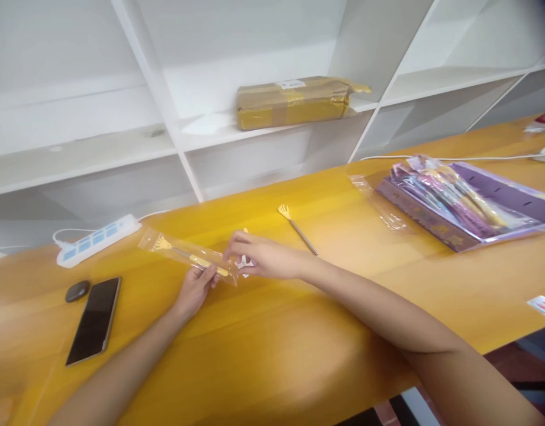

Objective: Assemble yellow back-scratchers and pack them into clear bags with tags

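My left hand [196, 290] is closed on a yellow-handled back scratcher [209, 264] inside a clear plastic bag [179, 251]. Its claw end points to the far left. At the bag's right end, my right hand [258, 254] has its fingers curled together. A small white piece with dark marks [244, 266] shows between or just behind these fingers; what they grip is unclear. Beyond my right hand, a second back scratcher [304, 236] with a yellow claw and grey metal rod lies bare on the table.
A purple box [432, 222] of bagged back scratchers stands at the right, beside clear bags [379, 204]. A phone [94, 319], a dark earbud-like case [77, 291] and a power strip [99, 239] lie at the left. A taped carton [294, 105] sits on the shelf.
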`<state>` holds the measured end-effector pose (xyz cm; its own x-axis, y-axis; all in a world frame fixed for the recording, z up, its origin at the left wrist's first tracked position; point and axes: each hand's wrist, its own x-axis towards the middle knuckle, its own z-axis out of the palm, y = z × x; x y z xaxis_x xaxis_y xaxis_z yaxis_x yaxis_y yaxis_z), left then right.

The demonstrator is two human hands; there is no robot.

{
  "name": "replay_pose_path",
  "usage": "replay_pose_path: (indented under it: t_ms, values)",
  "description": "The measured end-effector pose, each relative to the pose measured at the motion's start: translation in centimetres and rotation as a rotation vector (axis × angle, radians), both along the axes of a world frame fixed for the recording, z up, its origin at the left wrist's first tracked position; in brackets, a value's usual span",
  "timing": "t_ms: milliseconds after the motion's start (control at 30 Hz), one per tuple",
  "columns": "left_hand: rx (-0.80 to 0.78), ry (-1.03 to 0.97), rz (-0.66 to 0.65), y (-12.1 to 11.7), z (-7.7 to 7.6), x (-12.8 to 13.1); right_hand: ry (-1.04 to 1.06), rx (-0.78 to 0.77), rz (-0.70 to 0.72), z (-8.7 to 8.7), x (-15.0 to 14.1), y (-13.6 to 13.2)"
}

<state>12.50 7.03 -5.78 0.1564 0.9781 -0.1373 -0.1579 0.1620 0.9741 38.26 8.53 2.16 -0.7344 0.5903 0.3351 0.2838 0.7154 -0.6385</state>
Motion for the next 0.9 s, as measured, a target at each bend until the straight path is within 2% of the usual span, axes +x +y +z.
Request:
replay_pose_path:
  t_ms: [100,200,367,600,900]
  values:
    - [0.003,0.014,-0.012,0.1,0.0,-0.1,0.005,0.161,0.016,0.1,-0.1,0.0]
    - [0.044,0.011,-0.051,0.1,0.1,-0.1,0.035,0.208,0.025,0.2,-0.3,0.1]
    - [0.095,0.042,-0.071,0.1,-0.2,-0.2,0.068,0.221,0.055,-0.5,-0.9,0.4]
    - [0.157,0.161,-0.142,0.2,-0.6,-0.3,0.056,0.122,-0.075,-2.4,-2.2,0.1]
    - [0.238,0.177,-0.157,-0.3,-0.1,0.4,0.032,0.128,-0.169,-2.6,-3.0,-0.7]
